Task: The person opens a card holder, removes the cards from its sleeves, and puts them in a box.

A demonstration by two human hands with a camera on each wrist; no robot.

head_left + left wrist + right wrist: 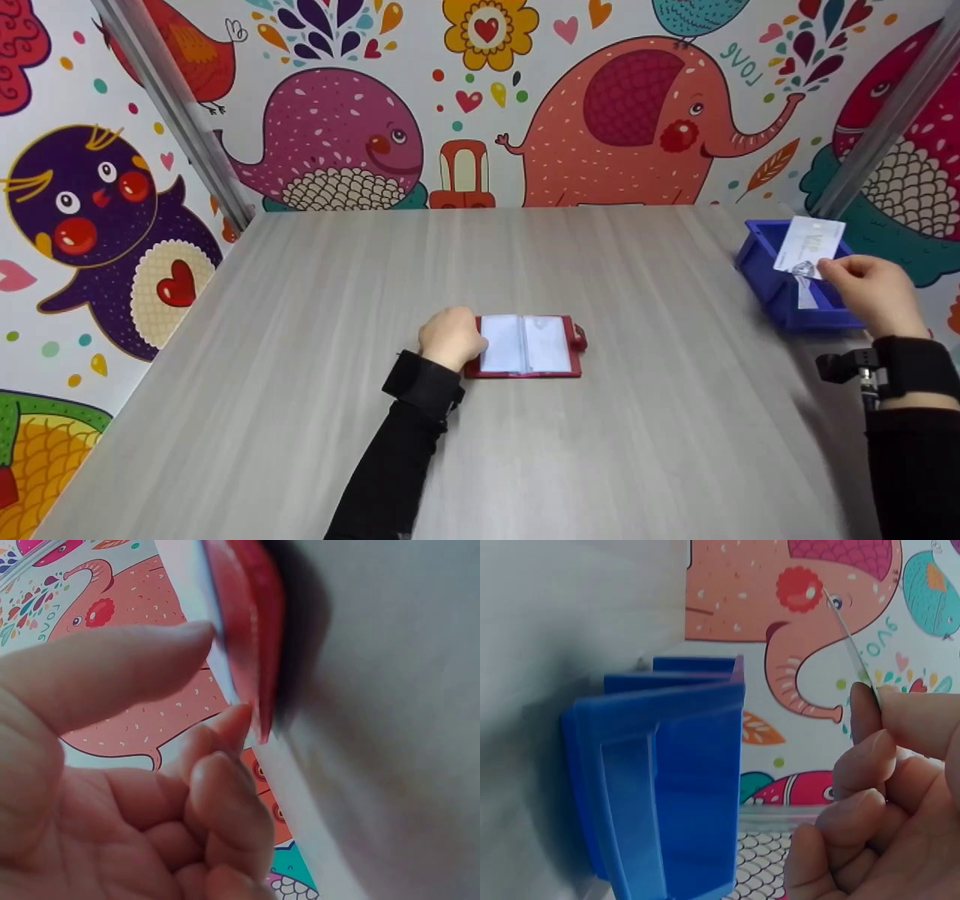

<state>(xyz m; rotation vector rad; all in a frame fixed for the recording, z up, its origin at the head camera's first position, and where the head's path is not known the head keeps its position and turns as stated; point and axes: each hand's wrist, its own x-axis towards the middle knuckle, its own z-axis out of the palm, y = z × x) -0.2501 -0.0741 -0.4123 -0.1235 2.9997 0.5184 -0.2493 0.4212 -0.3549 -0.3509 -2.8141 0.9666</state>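
A small red card holder (pixel 576 363) lies spread open on the table, its clear sleeves facing up and a snap strap at its right side. My left hand (pixel 450 337) grips its left edge; in the left wrist view the thumb (pixel 150 664) lies against the sleeve side and curled fingertips meet the red cover (pixel 259 630). At the far right, my right hand (pixel 879 291) pinches a white VIP card (pixel 811 244) by its lower corner, above a blue bin (pixel 780 304). Edge-on, the card (pixel 851 634) shows thin between thumb and finger in the right wrist view.
Another white card (pixel 806 294) sits inside the bin. The light wood-grain table (pixel 315 300) runs back to a wall (pixel 570 97) printed with cartoon animals. Metal posts (pixel 180 112) stand at the back corners.
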